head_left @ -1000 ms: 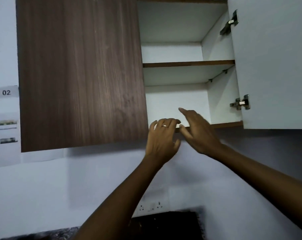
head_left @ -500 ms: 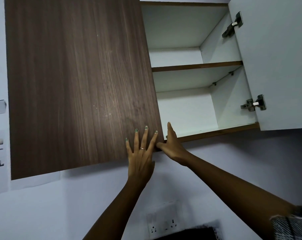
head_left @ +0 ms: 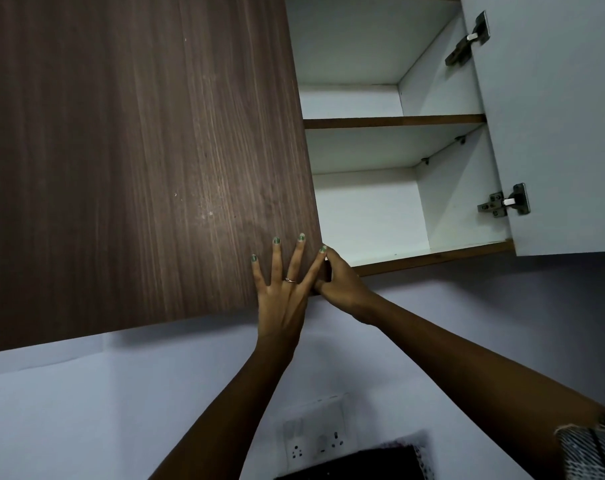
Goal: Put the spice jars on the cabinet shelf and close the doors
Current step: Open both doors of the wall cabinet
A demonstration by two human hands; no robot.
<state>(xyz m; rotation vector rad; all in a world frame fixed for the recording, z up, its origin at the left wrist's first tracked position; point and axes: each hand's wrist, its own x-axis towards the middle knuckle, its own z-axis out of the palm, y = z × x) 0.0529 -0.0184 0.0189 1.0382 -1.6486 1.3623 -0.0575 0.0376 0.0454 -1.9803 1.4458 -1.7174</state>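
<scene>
The wall cabinet's dark wood left door [head_left: 138, 168] fills the left of the view. My left hand [head_left: 283, 296] lies flat on its lower right corner with fingers spread. My right hand [head_left: 339, 282] sits just beside it, fingers curled around that door's free edge. The right door [head_left: 553, 116] stands swung open, showing its white inner face. Between the doors, the middle shelf [head_left: 394, 121] and the bottom shelf [head_left: 432, 256] show white and bare. No spice jar is in view.
Two metal hinges [head_left: 505, 202] [head_left: 467, 39] stick out from the open right door. A white wall socket [head_left: 314, 441] sits below on the pale wall, with a dark object [head_left: 356, 465] at the bottom edge.
My left hand went from the cabinet's bottom edge onto the left door's face and spread flat. My right hand shifted left and curled around the door's edge. The view came closer.
</scene>
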